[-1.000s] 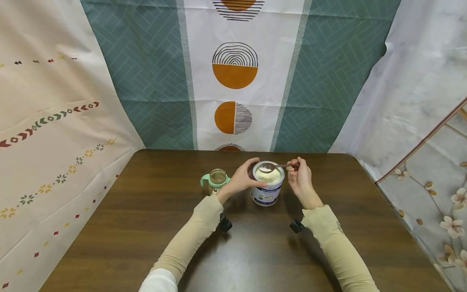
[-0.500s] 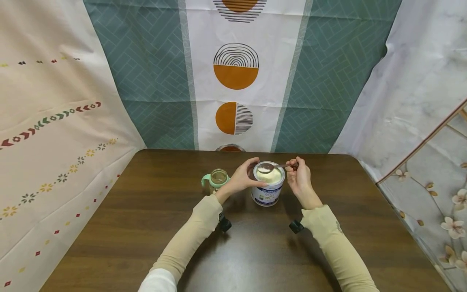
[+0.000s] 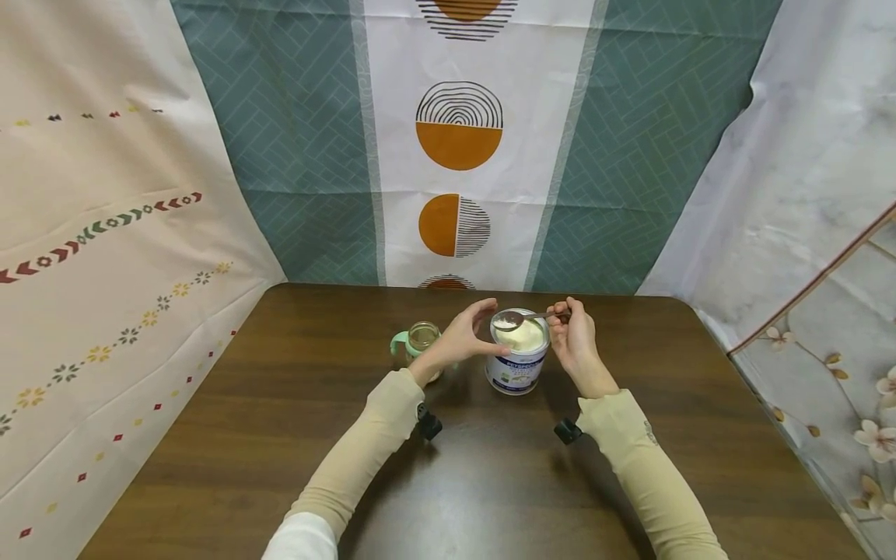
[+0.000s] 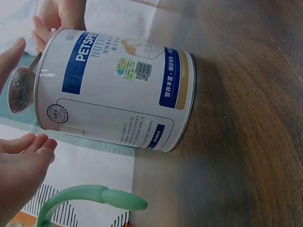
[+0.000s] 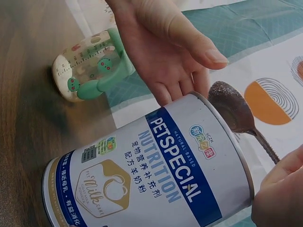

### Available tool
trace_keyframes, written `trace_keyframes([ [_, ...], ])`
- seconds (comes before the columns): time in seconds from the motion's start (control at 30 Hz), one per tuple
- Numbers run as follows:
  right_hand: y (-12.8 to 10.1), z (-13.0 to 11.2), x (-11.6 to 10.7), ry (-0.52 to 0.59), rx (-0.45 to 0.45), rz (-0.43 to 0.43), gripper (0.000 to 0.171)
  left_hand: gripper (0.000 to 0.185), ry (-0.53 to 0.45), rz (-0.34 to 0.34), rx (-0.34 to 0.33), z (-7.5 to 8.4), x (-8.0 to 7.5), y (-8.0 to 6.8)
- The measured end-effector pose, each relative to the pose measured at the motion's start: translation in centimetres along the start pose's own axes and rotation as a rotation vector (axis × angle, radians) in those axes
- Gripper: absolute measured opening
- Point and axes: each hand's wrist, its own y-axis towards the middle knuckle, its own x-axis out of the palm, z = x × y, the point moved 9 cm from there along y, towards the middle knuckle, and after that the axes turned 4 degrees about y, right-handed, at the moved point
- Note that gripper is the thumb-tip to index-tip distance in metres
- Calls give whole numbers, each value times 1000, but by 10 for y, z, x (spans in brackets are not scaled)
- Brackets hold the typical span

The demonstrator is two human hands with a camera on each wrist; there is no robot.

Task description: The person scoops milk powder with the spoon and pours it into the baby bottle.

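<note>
A white and blue milk powder can (image 3: 516,375), its top off, stands upright and shows pale powder (image 3: 526,336) inside. My right hand (image 3: 575,344) pinches the handle of a metal spoon (image 5: 232,106), whose bowl hangs over the can's opening. White powder dusts the bowl. On the left, my left hand (image 3: 458,340) spreads its thumb and fingers around the can's rim; in the right wrist view, the fingertips come close to the rim and the thumb stands away from it. Partly hidden behind the left hand is a lidless baby bottle (image 5: 87,64) with green handles.
The dark wooden table (image 3: 462,490) reaches back to a patterned cloth (image 3: 455,155) hanging behind it. Cloths also hang along both sides. A small dark camera (image 3: 428,425) sits at my left wrist, and another camera (image 3: 567,431) at my right.
The spoon bowl and my left hand have shifted slightly left relative to the can. More of the bottle is covered by the left hand. The head view has turned a little left.
</note>
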Motion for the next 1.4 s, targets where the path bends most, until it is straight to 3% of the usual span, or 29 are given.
trace_keyframes([
  [0.53, -5, -1, 5, -47, 22, -6, 47, 86, -46, -15, 16, 5, -9, -2],
  [0.8, -5, 0, 10, -17, 23, -18, 49, 81, -56, -15, 21, 6, -15, -3],
  [1.13, -7, 0, 14, -35, 35, -33, 48, 74, 31, -23, 12, 11, -23, -5],
  [1.4, -6, 0, 17, -58, 25, -41, 50, 75, 16, -46, 14, 13, -26, -6],
])
